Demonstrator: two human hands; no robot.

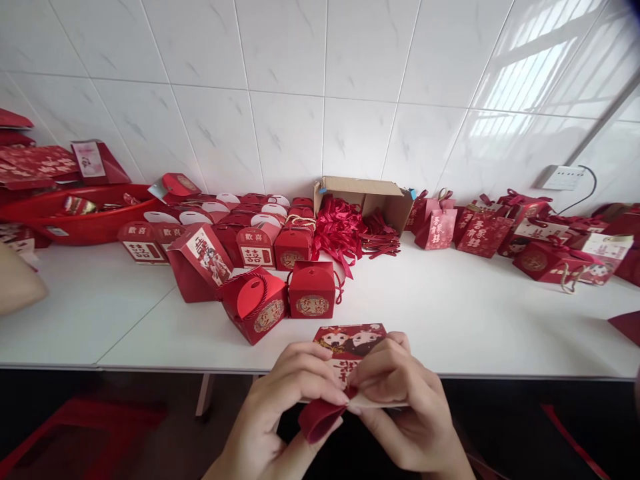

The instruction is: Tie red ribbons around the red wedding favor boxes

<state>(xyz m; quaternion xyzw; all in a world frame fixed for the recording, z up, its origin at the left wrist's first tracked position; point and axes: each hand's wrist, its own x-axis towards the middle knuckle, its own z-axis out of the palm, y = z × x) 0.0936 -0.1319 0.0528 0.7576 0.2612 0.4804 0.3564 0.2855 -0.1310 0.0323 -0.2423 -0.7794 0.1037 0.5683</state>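
A small red gift box [360, 331] printed with two cartoon faces and gold-edged lettering is at the table's front edge, between my hands. Closed in a pinch, my left hand [280, 397] grips a wide dark-red ribbon [316, 423], folded into a loop that hangs below the fingers. My right hand [407, 393] is closed as well, its fingertips pressed together on the ribbon where it gathers at the box's pale upper edge. Fingers hide most of the knot area and the box's lower part.
Finished-looking red boxes [311, 293] stand just beyond my hands, with rows of more behind. A cardboard box [370, 188] spills red ribbons [340, 227]. Red gift bags [435, 230] line the right wall side. At left are a red basin [107, 220] and another person's arm [20, 280].
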